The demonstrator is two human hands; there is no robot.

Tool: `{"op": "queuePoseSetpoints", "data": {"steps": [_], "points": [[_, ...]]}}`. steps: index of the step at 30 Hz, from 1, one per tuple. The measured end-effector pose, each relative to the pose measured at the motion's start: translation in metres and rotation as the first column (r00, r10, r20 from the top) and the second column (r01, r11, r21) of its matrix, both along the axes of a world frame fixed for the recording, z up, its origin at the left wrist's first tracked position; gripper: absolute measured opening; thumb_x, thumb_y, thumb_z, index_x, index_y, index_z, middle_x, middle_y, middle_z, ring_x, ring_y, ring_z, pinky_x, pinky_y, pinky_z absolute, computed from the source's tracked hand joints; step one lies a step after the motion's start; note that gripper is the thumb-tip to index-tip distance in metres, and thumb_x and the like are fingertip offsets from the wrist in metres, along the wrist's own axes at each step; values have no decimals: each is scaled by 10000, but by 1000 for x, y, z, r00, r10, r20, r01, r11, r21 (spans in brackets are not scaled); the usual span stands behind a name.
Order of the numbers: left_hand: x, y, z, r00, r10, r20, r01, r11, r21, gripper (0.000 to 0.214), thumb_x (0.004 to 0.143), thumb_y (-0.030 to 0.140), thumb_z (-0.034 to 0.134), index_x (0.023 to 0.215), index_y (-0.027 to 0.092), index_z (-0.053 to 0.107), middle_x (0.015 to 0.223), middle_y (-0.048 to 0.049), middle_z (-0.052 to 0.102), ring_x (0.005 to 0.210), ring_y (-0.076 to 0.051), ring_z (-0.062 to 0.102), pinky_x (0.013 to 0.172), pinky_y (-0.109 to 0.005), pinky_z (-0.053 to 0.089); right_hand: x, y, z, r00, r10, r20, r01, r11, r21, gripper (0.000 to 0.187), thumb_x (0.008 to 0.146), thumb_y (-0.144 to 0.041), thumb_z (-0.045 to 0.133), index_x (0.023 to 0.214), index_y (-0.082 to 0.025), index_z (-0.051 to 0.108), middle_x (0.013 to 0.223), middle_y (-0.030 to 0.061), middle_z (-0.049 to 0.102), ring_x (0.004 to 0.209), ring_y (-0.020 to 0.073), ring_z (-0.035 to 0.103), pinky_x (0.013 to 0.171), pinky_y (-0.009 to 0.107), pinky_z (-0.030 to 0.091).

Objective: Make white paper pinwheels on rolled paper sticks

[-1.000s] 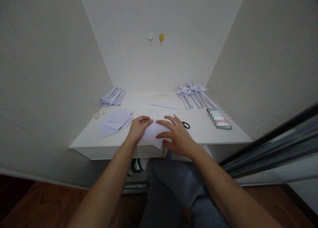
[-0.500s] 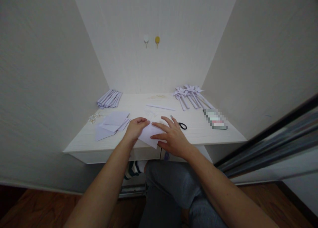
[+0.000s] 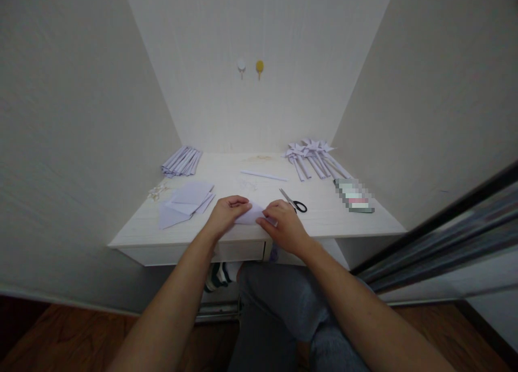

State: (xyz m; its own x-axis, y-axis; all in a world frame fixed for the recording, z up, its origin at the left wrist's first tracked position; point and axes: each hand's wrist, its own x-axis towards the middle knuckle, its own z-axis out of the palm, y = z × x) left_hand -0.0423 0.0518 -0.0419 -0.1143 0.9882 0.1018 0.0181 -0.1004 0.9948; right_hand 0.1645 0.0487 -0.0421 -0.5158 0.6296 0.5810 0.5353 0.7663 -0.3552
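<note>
A white sheet of paper [image 3: 251,215] lies at the front edge of the white desk [image 3: 324,221], folded between my hands. My left hand [image 3: 226,214] has its fingers curled and pinches the sheet's left part. My right hand [image 3: 283,223] is closed on the right part, fingertips pressing the fold. Black-handled scissors [image 3: 294,201] lie just beyond my right hand.
Loose white sheets [image 3: 184,202] lie left of my hands, with small scraps [image 3: 157,190] beside them. Folded paper strips [image 3: 182,160] are stacked at the back left; paper pinwheels [image 3: 313,155] at the back right. One strip [image 3: 263,175] lies mid-desk. A blurred flat object [image 3: 355,196] is right. Walls close in on both sides.
My right hand, earlier spread flat over the sheet, has curled shut on it. The paper now shows a smaller, folded shape. The scissors' blades have come into view.
</note>
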Motion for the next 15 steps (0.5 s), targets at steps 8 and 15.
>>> {"op": "queuePoseSetpoints", "data": {"steps": [8,15], "points": [[-2,0,-5,991,-98,-92,100,995,21,231,629,389,846,735,184,821,735,-56,765,701,-203,627,716,-319,472,-5,1,-5,993,-30,-111,27,999,-33,117,975,-263,632,882,-211,679,910,72,668,922,248,597,858,404,486],[-1,-2,-1,972,-192,-134,197,980,22,200,707,381,764,728,191,823,763,-62,777,729,-218,641,750,-341,476,-7,0,-3,999,-28,29,31,997,-77,179,1019,-231,542,863,-209,627,912,73,665,914,233,602,831,366,476]]}}
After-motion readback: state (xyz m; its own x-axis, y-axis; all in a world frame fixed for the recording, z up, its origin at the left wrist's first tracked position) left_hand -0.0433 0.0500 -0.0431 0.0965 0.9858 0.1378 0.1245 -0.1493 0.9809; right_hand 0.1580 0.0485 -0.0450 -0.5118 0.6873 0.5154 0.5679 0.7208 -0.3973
